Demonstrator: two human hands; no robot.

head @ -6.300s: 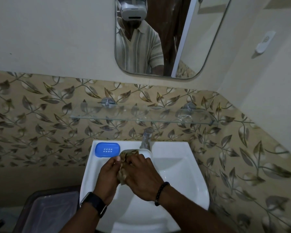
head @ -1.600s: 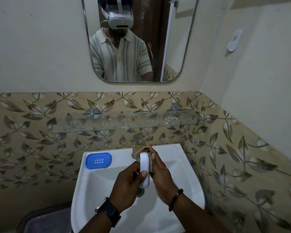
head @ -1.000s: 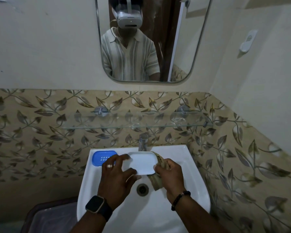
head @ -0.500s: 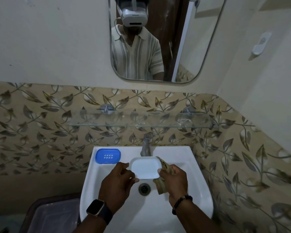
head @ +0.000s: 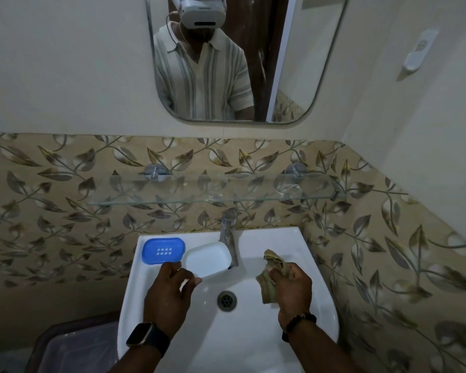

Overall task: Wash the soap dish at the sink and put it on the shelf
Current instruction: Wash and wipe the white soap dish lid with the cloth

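The white soap dish base (head: 206,258) is held over the left of the white sink (head: 280,238), just left of the tap (head: 228,232). My left hand (head: 170,294) pinches its near rim with thumb and fingers. A blue slotted soap dish insert (head: 163,250) lies on the sink's back left ledge, beside the white part. My right hand (head: 291,289) is closed on a crumpled brownish cloth (head: 271,275) over the right of the basin. The glass shelf (head: 172,199) runs along the tiled wall above the tap.
A drain (head: 226,300) sits in the basin's middle. A mirror (head: 293,76) hangs above the shelf. A small white holder (head: 417,51) is fixed to the right wall. A dark bin with a clear liner (head: 65,348) stands at the lower left, below the sink.
My hands have separated: the left carried the white dish leftward toward the blue insert, the right drew the cloth away to the right. Earlier the cloth was rubbing the dish.
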